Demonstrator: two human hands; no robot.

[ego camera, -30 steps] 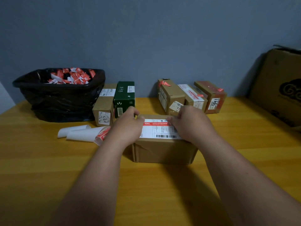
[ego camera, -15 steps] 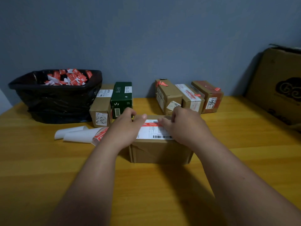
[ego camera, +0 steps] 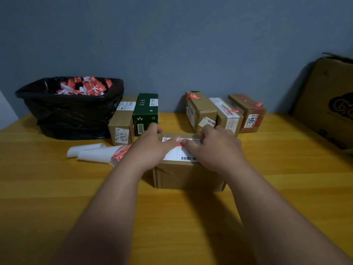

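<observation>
Surface: a yellow wooden counter [ego camera: 57,188] set against a plain blue-grey wall [ego camera: 172,44]. Lighting is dim.

The box [ego camera: 183,176], brown cardboard, sits at the counter's centre and bears a white label [ego camera: 177,153] on its top face. The left hand [ego camera: 150,148] has its fingers curled over the far edge at 11 o'clock of the box, thumb laid flat on the label. The right hand [ego camera: 217,148] grips the far edge at 1 o'clock likewise, thumb on the label. The two thumb tips almost meet.

At 10 o'clock stands a bin [ego camera: 72,115] lined with a black bag and holding red-and-white scraps [ego camera: 84,87]. Curled white sheets [ego camera: 95,153] lie at 9 o'clock of the box. A brown box [ego camera: 122,123] and a green box [ego camera: 146,113] stand side by side at 11 o'clock. Three parcels [ego camera: 228,115] stand in a row at 1 o'clock. A carton [ego camera: 328,100] leans at 3 o'clock.

Hidden or unclear: the hands cover both ends of the label. The carton is cut off by the frame edge. The near end of the sheets passes behind the left wrist.

Writing: the label shows a barcode and a red strip, with print too small to read. The rightmost parcel reads "5041". The green box carries white characters, illegible. The carton bears a dark cloud-like emblem.
</observation>
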